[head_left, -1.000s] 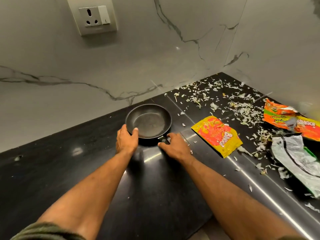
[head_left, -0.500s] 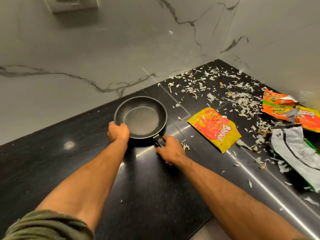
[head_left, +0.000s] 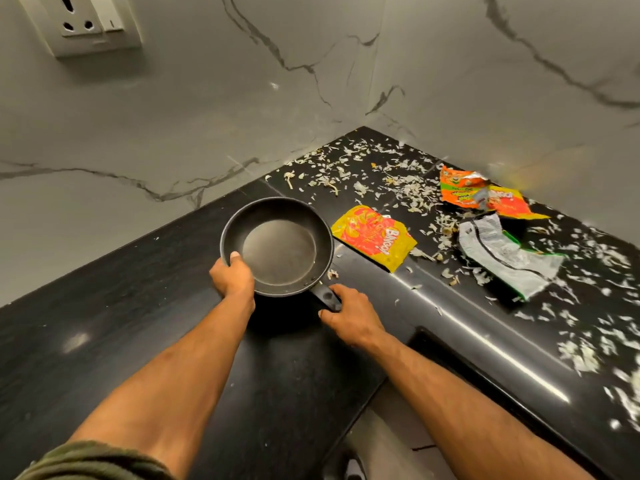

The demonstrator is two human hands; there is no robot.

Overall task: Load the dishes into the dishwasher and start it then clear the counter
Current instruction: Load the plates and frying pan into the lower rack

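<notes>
Head view: the person is standing at the inner corner of a black desk (head_left: 145, 306) and is taking hold of a dark frying pan (head_left: 277, 245) with both hands. The left hand (head_left: 232, 277) is gripping the pan's near-left rim, its thumb hooked over the edge into the bowl. The right hand (head_left: 351, 315) is curling its fingers around the short black handle (head_left: 325, 295). The pan is sitting over the desk just left of a yellow snack wrapper (head_left: 374, 237); whether it is resting on the surface or just lifted cannot be told. The pan is looking empty apart from a faint film. To the right, an orange wrapper (head_left: 464, 188), a silver-lined wrapper (head_left: 505, 254) and a wide scatter of pale peelings (head_left: 391, 178) are lying on the desk, reaching into the corner and along the right run. No dishwasher is showing. Judgement: the task is standing at an early stage; the pan is not yet loaded, the machine is presumably not yet started, and the wrappers and peelings are all waiting to be cleared.
</notes>
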